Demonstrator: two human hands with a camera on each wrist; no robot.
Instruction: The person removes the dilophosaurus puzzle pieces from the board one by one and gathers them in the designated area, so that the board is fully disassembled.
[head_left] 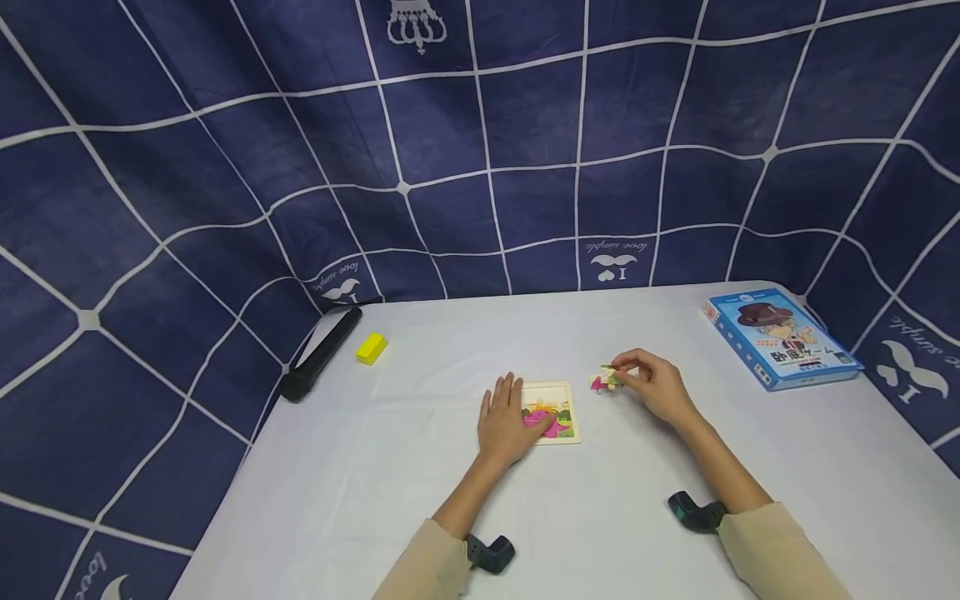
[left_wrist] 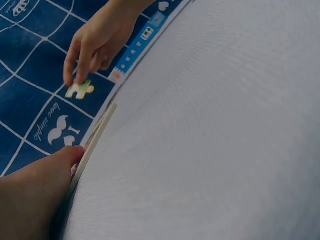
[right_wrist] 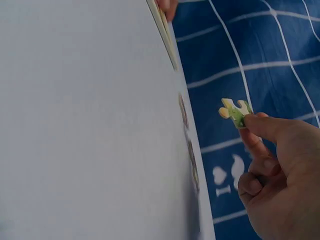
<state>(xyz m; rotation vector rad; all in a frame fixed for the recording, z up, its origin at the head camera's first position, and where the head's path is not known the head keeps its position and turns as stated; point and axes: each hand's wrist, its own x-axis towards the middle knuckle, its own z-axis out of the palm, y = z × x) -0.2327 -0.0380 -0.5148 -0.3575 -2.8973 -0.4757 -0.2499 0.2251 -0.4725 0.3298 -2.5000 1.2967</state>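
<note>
A square jigsaw puzzle tray (head_left: pixel 551 385) with a pale frame lies on the table, showing a partly filled picture in pink, green and yellow. My left hand (head_left: pixel 504 425) rests flat over its left side, fingers straight and thumb lying across the picture. To the right of the tray, my right hand (head_left: pixel 662 392) pinches a green and yellow puzzle piece (right_wrist: pixel 236 114) between thumb and fingertips, raised above the table. Below it are loose puzzle pieces (head_left: pixel 597 384), partly pink. The right wrist view shows loose pieces (right_wrist: pixel 193 165) edge-on against the tabletop.
A blue game box (head_left: pixel 783 337) with a cartoon figure sits at the back right. Toward the back left are a yellow block (head_left: pixel 371 348) and a black cylindrical object (head_left: pixel 322 354). A white cloth covers the table (head_left: pixel 585 517); a dark blue checked curtain (head_left: pixel 525 125) hangs behind it.
</note>
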